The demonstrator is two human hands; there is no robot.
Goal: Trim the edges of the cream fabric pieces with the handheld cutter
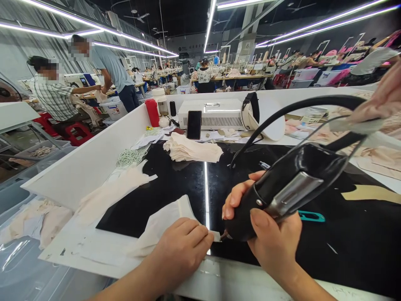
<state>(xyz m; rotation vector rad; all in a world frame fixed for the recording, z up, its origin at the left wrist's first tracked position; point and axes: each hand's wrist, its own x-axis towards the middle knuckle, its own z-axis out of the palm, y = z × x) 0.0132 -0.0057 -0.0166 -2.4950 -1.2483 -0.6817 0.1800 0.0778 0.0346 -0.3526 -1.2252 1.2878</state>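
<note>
Surface (354, 251) lies under black handheld tool (241, 219); right grip (278, 238) is wrapped around the tool; cream fabric piece (169, 215) lies left of the tool, narrow end at its tip; left grip (184, 238) pinches that end; fabric stack (194, 148) lies beyond, left of the tool; teal item (322, 217) lies right of it.

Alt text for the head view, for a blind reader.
The right hand grips a black handheld tool, its tip beside the cream fabric piece that the left hand holds on a glossy black tabletop. Behind lies a cream fabric stack, with sewing workstations beyond.
</note>
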